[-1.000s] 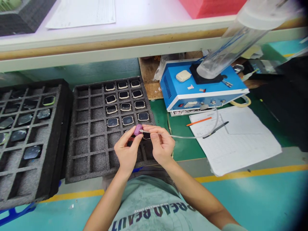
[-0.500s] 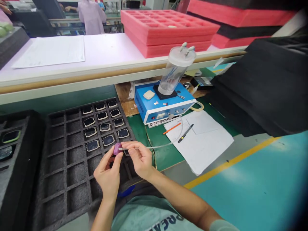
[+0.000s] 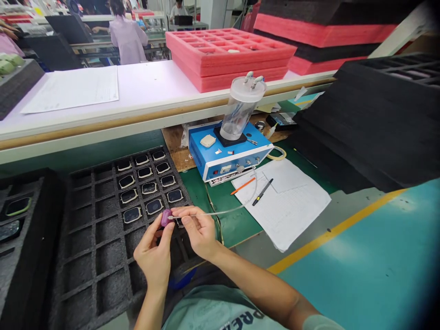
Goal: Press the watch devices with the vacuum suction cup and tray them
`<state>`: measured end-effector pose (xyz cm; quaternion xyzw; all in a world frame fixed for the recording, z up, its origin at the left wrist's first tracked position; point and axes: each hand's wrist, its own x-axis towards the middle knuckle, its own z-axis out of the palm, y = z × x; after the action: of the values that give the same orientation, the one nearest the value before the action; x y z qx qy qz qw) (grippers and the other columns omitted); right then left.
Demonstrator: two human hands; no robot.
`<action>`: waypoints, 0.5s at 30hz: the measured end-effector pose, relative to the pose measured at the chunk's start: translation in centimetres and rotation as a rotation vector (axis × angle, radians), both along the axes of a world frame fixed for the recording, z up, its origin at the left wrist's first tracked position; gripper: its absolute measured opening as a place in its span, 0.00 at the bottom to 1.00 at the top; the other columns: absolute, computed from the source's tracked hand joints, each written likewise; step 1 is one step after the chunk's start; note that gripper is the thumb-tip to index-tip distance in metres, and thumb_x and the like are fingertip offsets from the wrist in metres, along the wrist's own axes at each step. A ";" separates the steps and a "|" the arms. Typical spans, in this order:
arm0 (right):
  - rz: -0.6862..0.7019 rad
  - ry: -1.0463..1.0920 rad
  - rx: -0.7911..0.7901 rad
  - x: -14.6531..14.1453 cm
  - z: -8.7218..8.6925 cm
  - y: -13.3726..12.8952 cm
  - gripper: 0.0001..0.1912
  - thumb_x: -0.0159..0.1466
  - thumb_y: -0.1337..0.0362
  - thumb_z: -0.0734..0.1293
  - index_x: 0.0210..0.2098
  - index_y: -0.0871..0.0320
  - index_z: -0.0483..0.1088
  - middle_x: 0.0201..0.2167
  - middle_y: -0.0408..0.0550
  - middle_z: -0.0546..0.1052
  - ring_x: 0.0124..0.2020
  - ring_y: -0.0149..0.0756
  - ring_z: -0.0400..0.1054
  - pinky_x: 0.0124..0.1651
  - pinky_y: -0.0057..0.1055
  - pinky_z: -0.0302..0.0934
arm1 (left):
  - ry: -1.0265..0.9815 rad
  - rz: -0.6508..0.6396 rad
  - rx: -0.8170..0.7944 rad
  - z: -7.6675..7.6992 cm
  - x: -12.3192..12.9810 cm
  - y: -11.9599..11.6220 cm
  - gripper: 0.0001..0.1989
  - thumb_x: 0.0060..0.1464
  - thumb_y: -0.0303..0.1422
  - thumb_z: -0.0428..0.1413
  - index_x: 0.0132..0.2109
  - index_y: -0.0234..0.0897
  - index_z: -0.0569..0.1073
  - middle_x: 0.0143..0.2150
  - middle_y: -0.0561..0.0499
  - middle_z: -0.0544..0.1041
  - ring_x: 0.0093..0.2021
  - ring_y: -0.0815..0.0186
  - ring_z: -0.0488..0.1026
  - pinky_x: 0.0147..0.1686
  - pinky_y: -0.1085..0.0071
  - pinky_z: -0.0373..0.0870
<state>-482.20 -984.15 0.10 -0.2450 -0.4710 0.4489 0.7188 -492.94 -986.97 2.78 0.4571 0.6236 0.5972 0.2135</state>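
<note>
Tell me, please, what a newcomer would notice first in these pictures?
Stacked pink foam trays on the white shelf stand out first, with the blue box and its clear canister below them. At bottom centre, above a black foam tray, the left hand holds a purple lump and the right hand a thin clear tube.

Pale green T-shirt [image 3: 206, 311], dark lettering [image 3: 245, 317], bare left hand [image 3: 153, 256], bare right hand [image 3: 201, 233]

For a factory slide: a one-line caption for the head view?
Left hand holds a purple piece, right hand a tube, above a foam tray.
</note>
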 end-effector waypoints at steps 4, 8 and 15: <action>0.011 0.009 -0.013 0.0 0.1 -0.1 0.06 0.72 0.63 0.65 0.44 0.55 0.74 0.43 0.52 0.81 0.50 0.41 0.77 0.55 0.41 0.72 | -0.011 -0.005 0.003 0.0 0.1 -0.1 0.19 0.49 0.36 0.70 0.49 0.42 0.83 0.47 0.49 0.84 0.43 0.62 0.81 0.48 0.69 0.79; 0.021 0.017 -0.033 0.0 0.3 -0.3 0.06 0.72 0.64 0.64 0.43 0.55 0.74 0.43 0.51 0.81 0.50 0.40 0.77 0.54 0.40 0.72 | -0.024 -0.001 -0.002 0.1 0.2 -0.1 0.19 0.49 0.36 0.70 0.49 0.42 0.83 0.47 0.49 0.84 0.43 0.63 0.81 0.47 0.70 0.78; 0.031 0.012 -0.028 0.2 0.3 -0.5 0.08 0.72 0.67 0.64 0.45 0.53 0.75 0.44 0.49 0.81 0.51 0.39 0.76 0.55 0.38 0.71 | -0.015 -0.007 -0.018 0.1 0.2 -0.3 0.18 0.50 0.37 0.69 0.49 0.43 0.83 0.47 0.48 0.84 0.42 0.62 0.81 0.43 0.71 0.79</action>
<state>-482.03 -984.66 0.43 -0.2452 -0.4640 0.4679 0.7111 -492.78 -987.30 2.91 0.4530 0.6257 0.5941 0.2245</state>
